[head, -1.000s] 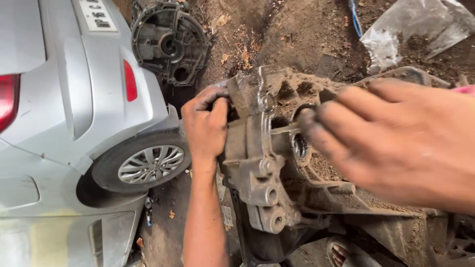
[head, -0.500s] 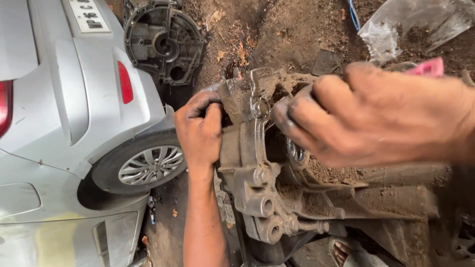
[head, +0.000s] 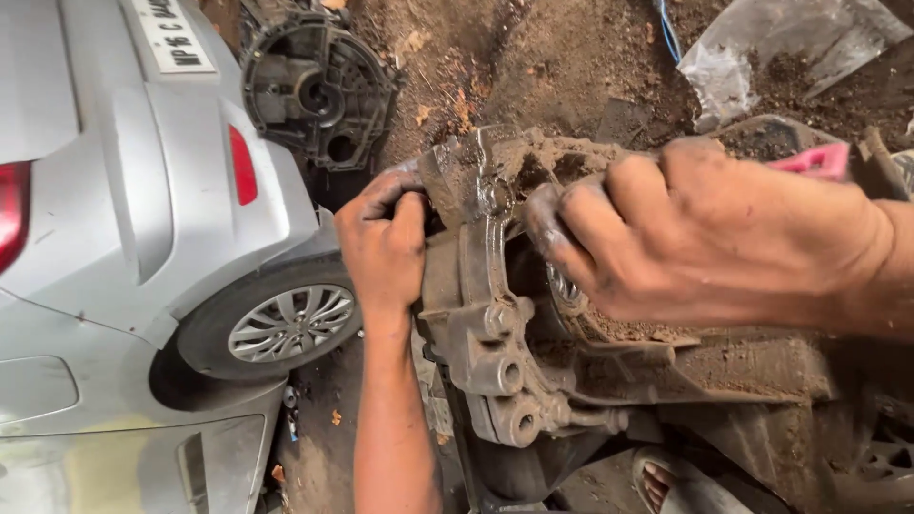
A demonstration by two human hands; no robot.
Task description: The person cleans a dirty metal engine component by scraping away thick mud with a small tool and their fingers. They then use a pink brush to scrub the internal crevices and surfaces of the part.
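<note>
A dirt-caked metal gearbox housing fills the middle of the head view. My left hand grips its upper left edge, thumb wrapped over the rim. My right hand reaches in from the right, fingers curled over the housing's inner rim near a round bearing opening. Whether the right fingers hold anything is hidden by the hand itself. Both hands are smeared with grease and dirt.
A silver car with its rear wheel stands at the left. A round dark bell housing lies on the dirt ground above. A crumpled plastic sheet lies top right. A pink object shows behind my right wrist. A sandalled foot is at the bottom.
My right hand has moved left and closer over the housing's opening, covering the thin rod it pointed at earlier. The left hand keeps its grip.
</note>
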